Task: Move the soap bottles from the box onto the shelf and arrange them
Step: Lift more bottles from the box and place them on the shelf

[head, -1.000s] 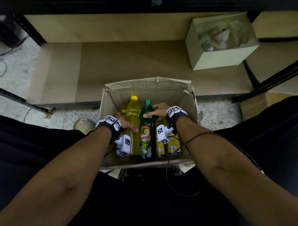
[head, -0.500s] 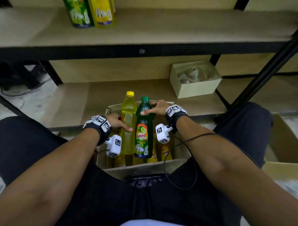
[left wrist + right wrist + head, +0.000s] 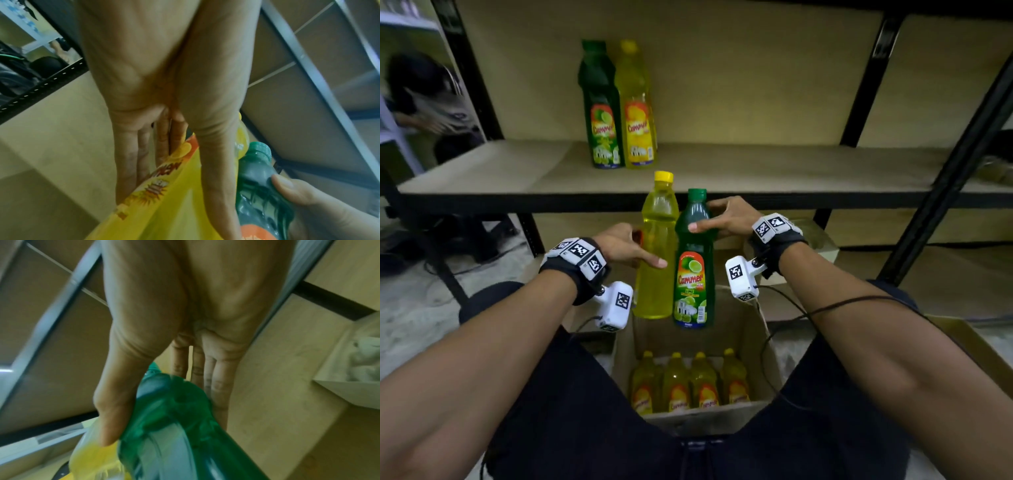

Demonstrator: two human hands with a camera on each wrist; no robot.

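Note:
My left hand [image 3: 631, 248] grips a yellow soap bottle [image 3: 655, 250] around its middle, and my right hand [image 3: 722, 217] grips a green soap bottle [image 3: 693, 270] near its neck. Both bottles are upright, side by side, lifted above the open cardboard box [image 3: 770, 356] and just below the shelf edge [image 3: 517, 197]. In the left wrist view the left hand [image 3: 180, 162] wraps the yellow bottle [image 3: 174, 211] beside the green one [image 3: 259, 194]. The right wrist view shows the right hand [image 3: 164, 394] on the green bottle [image 3: 174, 426]. Several yellow bottles [image 3: 688, 383] stand in the box.
On the shelf board stand a green bottle [image 3: 601, 109] and a yellow bottle [image 3: 637, 109], side by side at centre-left. Black uprights [image 3: 941, 192] frame the shelf at right. A small open carton [image 3: 349, 369] sits on the lower shelf. Another person [image 3: 424, 102] is at far left.
Both hands have lifted the yellow and green bottles out of the box, up toward the shelf edge. The view has tilted upward, bringing the shelf and its two bottles into sight.

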